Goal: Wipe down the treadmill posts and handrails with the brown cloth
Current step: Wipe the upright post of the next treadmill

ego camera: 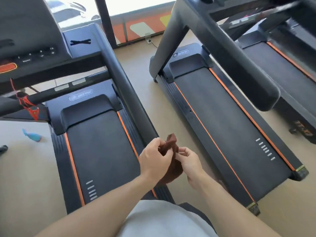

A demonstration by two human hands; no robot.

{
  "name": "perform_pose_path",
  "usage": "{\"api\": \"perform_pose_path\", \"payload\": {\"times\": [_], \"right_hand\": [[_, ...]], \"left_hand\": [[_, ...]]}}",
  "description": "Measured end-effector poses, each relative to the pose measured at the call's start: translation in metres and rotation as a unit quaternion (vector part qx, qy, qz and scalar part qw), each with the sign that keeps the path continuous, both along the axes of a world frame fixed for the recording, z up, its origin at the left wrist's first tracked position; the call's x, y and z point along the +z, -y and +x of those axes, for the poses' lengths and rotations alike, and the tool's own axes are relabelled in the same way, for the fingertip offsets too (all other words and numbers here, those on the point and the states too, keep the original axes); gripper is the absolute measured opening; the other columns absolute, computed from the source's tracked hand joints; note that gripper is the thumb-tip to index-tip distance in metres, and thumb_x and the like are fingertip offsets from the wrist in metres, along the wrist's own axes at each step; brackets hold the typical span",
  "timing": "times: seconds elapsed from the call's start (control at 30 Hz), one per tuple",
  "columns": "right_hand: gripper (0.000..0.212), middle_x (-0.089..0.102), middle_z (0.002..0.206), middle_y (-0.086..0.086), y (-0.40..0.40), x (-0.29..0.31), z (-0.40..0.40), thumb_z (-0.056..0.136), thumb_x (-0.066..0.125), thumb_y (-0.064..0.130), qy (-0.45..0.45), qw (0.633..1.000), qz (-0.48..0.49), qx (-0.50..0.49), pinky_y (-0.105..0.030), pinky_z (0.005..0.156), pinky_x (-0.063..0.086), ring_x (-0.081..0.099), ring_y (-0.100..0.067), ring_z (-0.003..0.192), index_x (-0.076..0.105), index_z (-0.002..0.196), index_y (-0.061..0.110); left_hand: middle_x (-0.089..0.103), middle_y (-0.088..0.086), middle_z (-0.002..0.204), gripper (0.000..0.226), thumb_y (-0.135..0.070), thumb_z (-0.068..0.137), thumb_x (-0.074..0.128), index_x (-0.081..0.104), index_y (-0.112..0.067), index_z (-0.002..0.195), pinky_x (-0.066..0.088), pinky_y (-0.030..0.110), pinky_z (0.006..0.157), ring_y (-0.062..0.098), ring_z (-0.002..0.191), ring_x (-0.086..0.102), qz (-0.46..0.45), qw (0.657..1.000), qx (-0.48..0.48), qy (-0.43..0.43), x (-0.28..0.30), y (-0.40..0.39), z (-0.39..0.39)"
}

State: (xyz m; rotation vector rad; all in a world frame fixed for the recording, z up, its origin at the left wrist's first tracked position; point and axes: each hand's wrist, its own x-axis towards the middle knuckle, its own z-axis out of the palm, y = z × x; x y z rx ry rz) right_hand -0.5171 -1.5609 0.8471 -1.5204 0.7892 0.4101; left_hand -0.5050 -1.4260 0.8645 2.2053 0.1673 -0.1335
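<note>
— Cloth first: where is it?
— The brown cloth point(171, 151) hangs bunched between both hands, in front of the near end of the left treadmill's handrail point(130, 93). The left hand point(153, 159) pinches its upper part and the right hand point(188, 161) pinches its edge.
— Which step?
— Likely refolding, no wiping yet. Next it needs a flat pad pressed onto the rail.
— Its axis?
— Roughly upright, one corner pointing up and away. The handrail runs from the hands up toward the console point(34, 53).
</note>
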Motion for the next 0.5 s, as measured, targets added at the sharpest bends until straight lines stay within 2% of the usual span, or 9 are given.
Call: {"api": "perform_pose_path", "payload": {"times": [0.1, 0.17, 0.23, 0.37, 0.43, 0.5], "right_hand": [[0.013, 0.079, 0.097, -0.005, 0.027, 0.000, -0.027, 0.094, 0.074, 0.014, 0.002, 0.998, 0.033, -0.059, -0.029, 0.067, 0.058, 0.076, -0.018, 0.086, 0.069, 0.106, 0.013], [0.018, 0.079, 0.099, -0.008, 0.049, 0.001, -0.047, 0.092, 0.074, 0.006, 0.010, 0.994, 0.055, -0.095, -0.043, 0.081, 0.061, 0.076, -0.024, 0.092, 0.068, 0.108, 0.011], [0.028, 0.079, 0.098, -0.006, 0.071, 0.006, -0.064, 0.089, 0.074, -0.001, 0.024, 0.991, 0.060, -0.116, -0.047, 0.091, 0.058, 0.075, -0.025, 0.097, 0.066, 0.113, 0.011], [0.053, 0.078, 0.101, -0.004, 0.116, 0.021, -0.083, 0.081, 0.075, -0.009, 0.078, 0.987, 0.033, -0.134, -0.037, 0.085, 0.060, 0.074, -0.016, 0.094, 0.063, 0.122, 0.021], [0.064, 0.078, 0.103, -0.005, 0.139, 0.025, -0.085, 0.077, 0.075, -0.010, 0.094, 0.983, 0.031, -0.155, -0.044, 0.086, 0.062, 0.075, -0.020, 0.097, 0.063, 0.129, 0.024], [0.058, 0.079, 0.104, -0.003, 0.157, 0.028, -0.085, 0.078, 0.077, -0.004, 0.118, 0.976, 0.005, -0.183, -0.047, 0.085, 0.062, 0.075, -0.024, 0.099, 0.067, 0.126, 0.028]], "left_hand": [[0.063, -0.015, 0.075, 0.013, -0.039, 0.083, 0.065, 0.056, -0.030, 0.080, 0.051, 0.031, 0.071, 0.004, 0.073, 0.060, 0.019, 1.000, -0.008, 0.005, 0.005, 0.026, -0.019], [0.065, -0.014, 0.077, 0.011, -0.038, 0.086, 0.063, 0.056, -0.029, 0.084, 0.054, 0.035, 0.073, 0.007, 0.076, 0.062, 0.012, 1.000, -0.009, 0.003, 0.007, 0.043, -0.030], [0.066, -0.011, 0.076, 0.011, -0.035, 0.090, 0.063, 0.054, -0.029, 0.086, 0.054, 0.038, 0.075, 0.011, 0.075, 0.064, 0.000, 1.000, -0.010, -0.013, 0.011, 0.062, -0.041], [0.064, -0.008, 0.074, 0.014, -0.035, 0.093, 0.059, 0.048, -0.028, 0.087, 0.053, 0.043, 0.075, 0.019, 0.074, 0.063, -0.023, 0.998, -0.042, -0.034, 0.020, 0.103, -0.056], [0.063, -0.008, 0.073, 0.016, -0.033, 0.095, 0.059, 0.047, -0.029, 0.087, 0.053, 0.042, 0.072, 0.017, 0.072, 0.062, -0.035, 0.997, -0.063, -0.040, 0.022, 0.121, -0.057], [0.062, -0.008, 0.071, 0.017, -0.034, 0.096, 0.061, 0.047, -0.030, 0.086, 0.053, 0.039, 0.069, 0.015, 0.069, 0.061, -0.039, 0.995, -0.080, -0.038, 0.024, 0.135, -0.052]]}}
